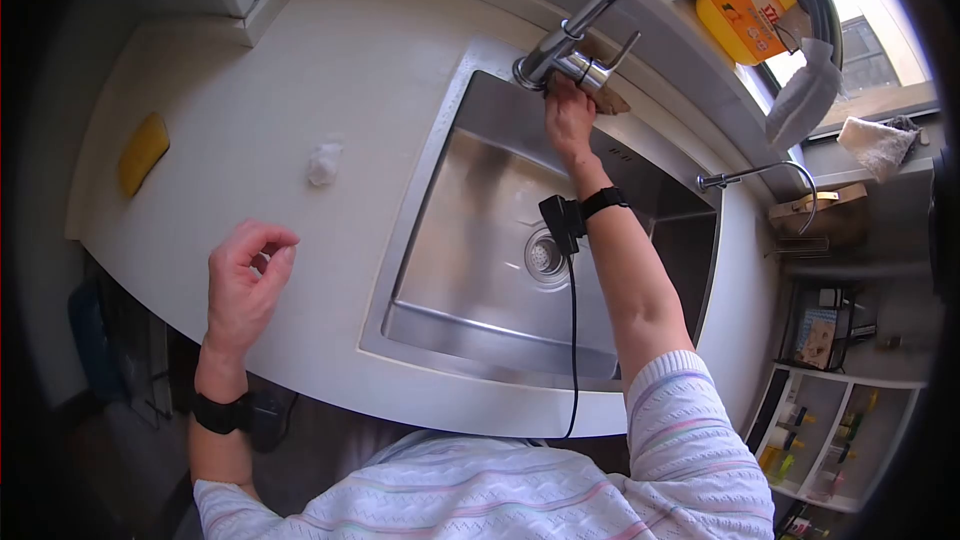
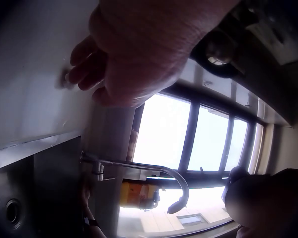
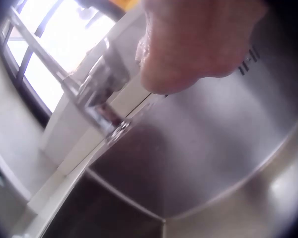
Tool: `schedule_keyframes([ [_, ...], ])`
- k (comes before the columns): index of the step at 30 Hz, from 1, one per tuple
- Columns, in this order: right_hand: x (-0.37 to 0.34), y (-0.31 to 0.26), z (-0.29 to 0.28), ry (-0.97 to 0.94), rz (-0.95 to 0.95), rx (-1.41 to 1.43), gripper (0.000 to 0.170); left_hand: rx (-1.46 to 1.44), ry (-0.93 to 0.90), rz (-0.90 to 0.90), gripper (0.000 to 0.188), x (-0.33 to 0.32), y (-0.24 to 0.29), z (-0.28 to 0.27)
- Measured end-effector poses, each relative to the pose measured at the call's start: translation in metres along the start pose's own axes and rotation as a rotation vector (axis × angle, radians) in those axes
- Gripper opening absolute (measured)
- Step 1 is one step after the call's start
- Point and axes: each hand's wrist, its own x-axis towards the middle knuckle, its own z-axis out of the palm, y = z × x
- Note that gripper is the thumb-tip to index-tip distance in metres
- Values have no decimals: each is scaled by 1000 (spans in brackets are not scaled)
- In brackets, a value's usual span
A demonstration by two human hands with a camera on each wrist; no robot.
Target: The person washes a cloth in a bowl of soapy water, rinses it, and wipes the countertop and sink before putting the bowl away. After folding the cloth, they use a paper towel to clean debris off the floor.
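Observation:
My right hand (image 1: 570, 120) reaches across the sink (image 1: 480, 230) to the base of the chrome faucet (image 1: 545, 55). It holds a brown, cloth-like piece (image 1: 612, 101) against the faucet, below the lever; the fingertips are hidden there. In the right wrist view, the hand (image 3: 198, 44) hangs over the sink's back wall, beside the blurred faucet (image 3: 102, 89). Over the white counter, left of the sink, my left hand (image 1: 245, 280) is raised with loosely bent fingers and nothing in it. A crumpled white wad (image 1: 323, 164) lies on the counter beyond this hand.
A yellow sponge (image 1: 144, 154) lies near the counter's left edge. Behind the faucet, a yellow-orange container (image 1: 745, 10) stands at the window. A slim second tap (image 1: 755, 175) rises at the sink's right. Shelves (image 1: 840, 430) with small bottles stand farther right.

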Motion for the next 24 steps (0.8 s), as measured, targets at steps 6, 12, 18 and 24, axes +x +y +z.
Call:
schedule_keyframes([
  [6, -12, -30, -11, 27, 23, 165, 32, 82, -24, 49, 11, 14, -7, -2],
  [12, -1, -93, -28, -44, -147, 511, 34, 372, 45, 431, 22, 68, -9, 21],
  [18, 78, -110, 37, -223, -87, 54, 42, 408, -9, 447, 24, 90, -44, 38],
  [24, 6, -172, 23, -315, -333, 219, 43, 345, 32, 369, 20, 69, -56, 11],
])
